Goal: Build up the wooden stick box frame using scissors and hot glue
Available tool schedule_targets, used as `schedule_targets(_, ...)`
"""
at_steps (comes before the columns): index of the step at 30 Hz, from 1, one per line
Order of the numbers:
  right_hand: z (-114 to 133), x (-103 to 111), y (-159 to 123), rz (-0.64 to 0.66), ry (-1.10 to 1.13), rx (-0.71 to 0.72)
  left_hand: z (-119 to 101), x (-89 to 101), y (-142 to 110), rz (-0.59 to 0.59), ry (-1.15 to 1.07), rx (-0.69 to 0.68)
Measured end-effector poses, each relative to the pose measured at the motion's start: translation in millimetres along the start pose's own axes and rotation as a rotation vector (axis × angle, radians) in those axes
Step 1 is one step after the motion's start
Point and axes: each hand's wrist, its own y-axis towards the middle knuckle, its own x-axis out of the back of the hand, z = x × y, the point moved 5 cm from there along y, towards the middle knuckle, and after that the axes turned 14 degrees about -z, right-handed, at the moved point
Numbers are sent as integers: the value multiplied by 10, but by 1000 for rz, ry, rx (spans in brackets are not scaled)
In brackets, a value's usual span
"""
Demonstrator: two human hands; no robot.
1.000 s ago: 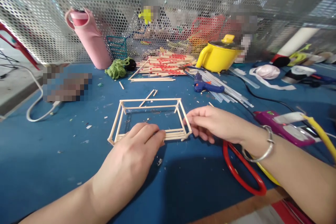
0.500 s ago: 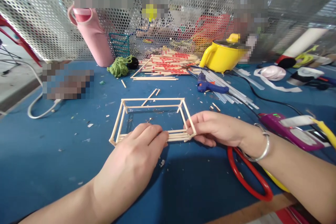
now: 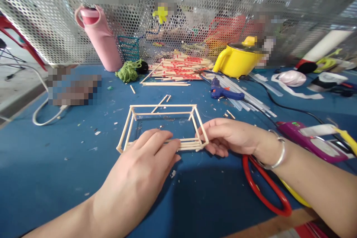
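Observation:
A rectangular frame of thin wooden sticks (image 3: 163, 113) lies on the blue table (image 3: 55, 163). My left hand (image 3: 142, 167) rests on the frame's near side, its fingers laid together over the stacked sticks there. My right hand (image 3: 231, 135), a silver bangle on its wrist, pinches the frame's near right corner between thumb and fingers. The near rail is partly hidden under my left fingers.
Behind the frame lie a pile of loose sticks (image 3: 178, 70), green yarn (image 3: 126, 71), a blue glue gun (image 3: 223, 91) with clear glue sticks, a yellow pot (image 3: 237, 61) and a pink bottle (image 3: 99, 39). A red hoop (image 3: 262, 189) and a purple device (image 3: 309, 137) sit at the right. A perforated screen backs the table.
My right hand has closed in on the frame's near right corner and now pinches it. My left hand has stayed on the near rail, sliding slightly right.

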Motion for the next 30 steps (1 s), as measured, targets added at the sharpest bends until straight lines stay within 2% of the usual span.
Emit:
schedule_targets(2,9,-1,-8,0,-17,-9,-2,192,-10,-94,2,9)
schedule_targets(5,26,0,-19,-15,-30,-20,84,452,76,-236,60,102)
schedule_targets(7,37,-7,-23,-10,-29,-16,155,453,234,-193,79,139)
schedule_targets(8,41,-10,-23,-5,-29,-13,186,373,333,-85,62,143)
schedule_targets(11,43,-11,-14,-6,-39,2,295,-4,578,368,-26,230)
schedule_targets(13,39,-11,-7,-1,-52,13,345,-225,651,650,-109,306)
schedule_targets(14,35,-11,-6,5,-58,18,359,-299,672,742,-164,340)
schedule_targets(16,27,-8,-6,12,-61,25,382,-384,695,822,-265,396)
schedule_targets(22,-11,-20,31,20,-75,35,480,-390,638,766,-298,509)
schedule_targets(24,6,-28,46,26,-89,41,502,-356,650,710,-337,566)
schedule_targets(26,62,-9,11,30,-93,42,524,-279,712,605,-407,649)
schedule_targets(28,158,76,-116,-10,-105,87,532,-126,807,426,-471,733)
schedule_targets(30,233,241,-348,-159,-252,201,480,98,873,203,-513,773)
